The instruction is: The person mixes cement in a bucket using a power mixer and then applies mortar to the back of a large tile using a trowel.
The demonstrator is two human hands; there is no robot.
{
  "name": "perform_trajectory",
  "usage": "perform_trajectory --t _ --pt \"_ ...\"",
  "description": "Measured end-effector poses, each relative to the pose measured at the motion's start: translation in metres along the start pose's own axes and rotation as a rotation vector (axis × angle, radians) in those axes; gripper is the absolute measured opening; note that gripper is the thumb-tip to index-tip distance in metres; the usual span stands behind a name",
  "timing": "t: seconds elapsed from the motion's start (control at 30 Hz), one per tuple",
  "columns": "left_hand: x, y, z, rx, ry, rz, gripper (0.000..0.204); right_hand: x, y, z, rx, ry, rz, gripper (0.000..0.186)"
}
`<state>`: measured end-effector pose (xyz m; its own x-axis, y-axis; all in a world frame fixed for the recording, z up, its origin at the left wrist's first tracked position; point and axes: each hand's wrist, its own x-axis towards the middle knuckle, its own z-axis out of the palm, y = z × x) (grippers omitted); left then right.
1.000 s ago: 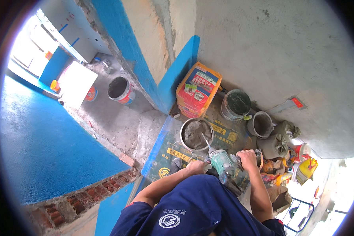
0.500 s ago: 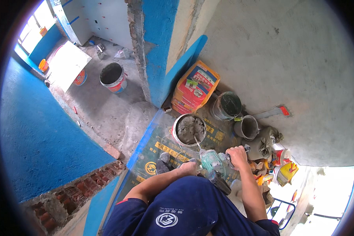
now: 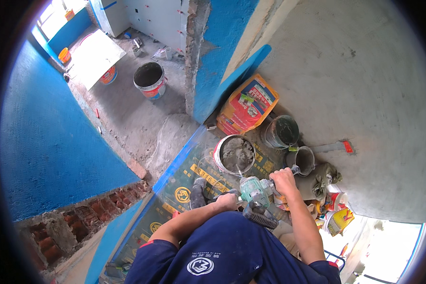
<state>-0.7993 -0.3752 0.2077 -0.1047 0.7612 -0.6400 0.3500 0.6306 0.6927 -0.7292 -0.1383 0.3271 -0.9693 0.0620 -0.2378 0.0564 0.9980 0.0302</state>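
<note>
A teal and black power mixer drill [image 3: 255,190] is held between my two hands, in front of my body. My left hand [image 3: 226,202] is wrapped round its left side handle. On the other side, my right hand [image 3: 284,181] grips the right handle. The drill's shaft [image 3: 241,172] runs down into wet grey mortar [image 3: 237,152], and its lower end is hidden in the mix. A white bucket [image 3: 217,156] with red on its side contains the mortar. It stands on the printed floor covering [image 3: 175,183], just beyond the drill.
Behind the bucket, an orange and red bag [image 3: 248,104] leans by the wall. Two dark buckets, one round [image 3: 281,132] and one smaller [image 3: 304,161], stand right of it. A long tool with a red end [image 3: 348,146] touches the grey wall. Another bucket [image 3: 150,80] stands far left.
The drill has tipped, and less of its shaft shows above the mortar. The mortar's surface looks more churned. The whole view has shifted slightly; both hands keep their hold.
</note>
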Motion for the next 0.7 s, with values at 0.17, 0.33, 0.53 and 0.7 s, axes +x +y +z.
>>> perform_trajectory --t 0.17,0.33,0.53,0.7 --pt "-0.003 0.003 -0.011 0.031 -0.023 0.002 0.049 -0.006 -0.002 0.006 0.000 -0.029 0.046 0.008" --pt "-0.002 0.004 -0.017 0.088 -0.023 0.051 0.047 -0.013 -0.004 0.004 0.014 -0.028 0.096 0.010" --pt "0.001 0.010 -0.025 0.118 -0.069 0.037 0.042 -0.023 -0.004 0.003 0.089 0.043 0.146 0.010" --pt "0.010 0.006 -0.021 0.125 -0.051 0.078 0.041 -0.017 -0.002 -0.003 0.049 0.052 0.130 0.010"
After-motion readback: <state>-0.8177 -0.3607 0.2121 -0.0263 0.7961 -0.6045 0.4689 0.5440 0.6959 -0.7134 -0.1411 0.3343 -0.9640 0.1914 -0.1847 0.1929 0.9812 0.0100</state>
